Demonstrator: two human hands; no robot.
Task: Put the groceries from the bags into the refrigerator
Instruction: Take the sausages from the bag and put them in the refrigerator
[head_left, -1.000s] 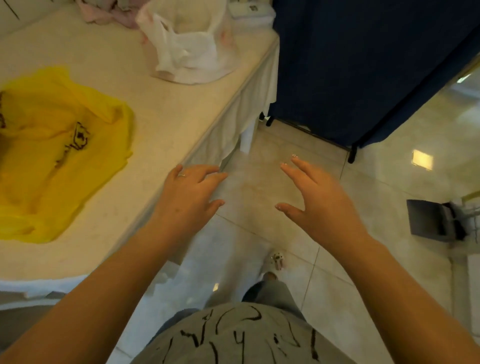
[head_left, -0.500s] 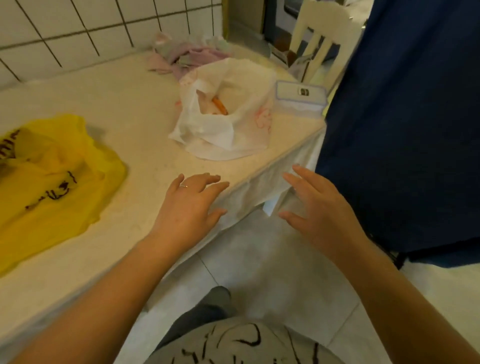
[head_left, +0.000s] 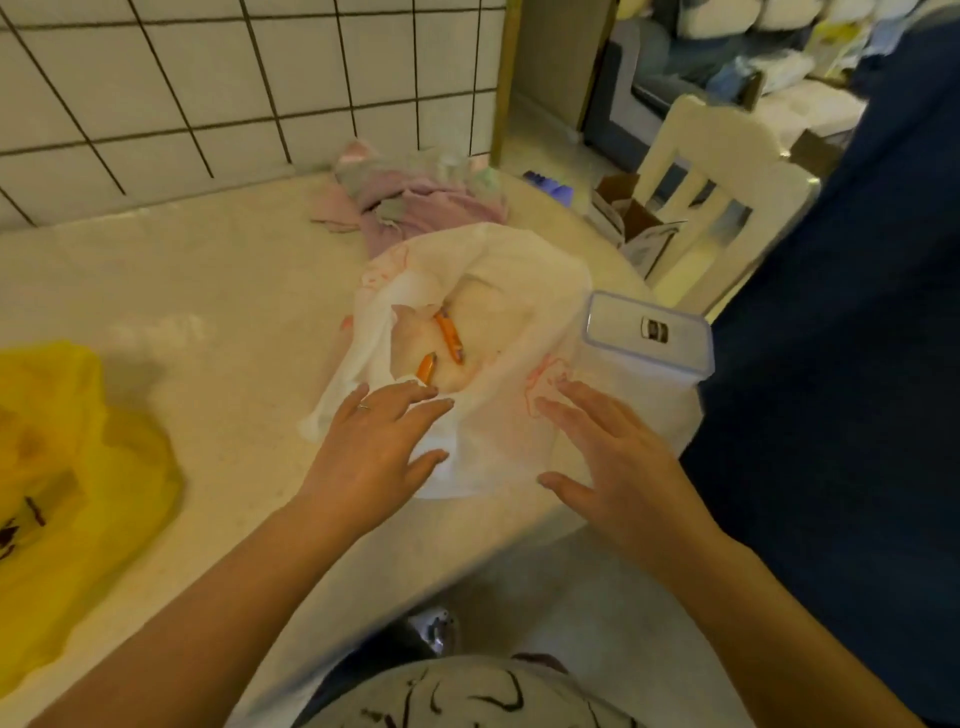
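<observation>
A white plastic bag (head_left: 498, 441) lies open on the table (head_left: 208, 291), with two orange carrots (head_left: 451, 338) showing inside it. My left hand (head_left: 374, 447) reaches to the bag's near left edge with its fingers stretched out, holding nothing. My right hand (head_left: 618, 467) hovers spread over the bag's right side, also holding nothing. A yellow plastic bag (head_left: 67, 493) lies flattened at the table's left edge. The refrigerator is not in view.
A clear lidded plastic container (head_left: 649, 338) stands right of the white bag at the table's corner. Crumpled pink cloth (head_left: 415, 202) lies behind it by the tiled wall. A white chair (head_left: 722, 192) and a dark blue curtain (head_left: 857, 312) are on the right.
The view swung up from the floor to the table. Both hands moved forward from the table's edge to the white bag, still holding nothing.
</observation>
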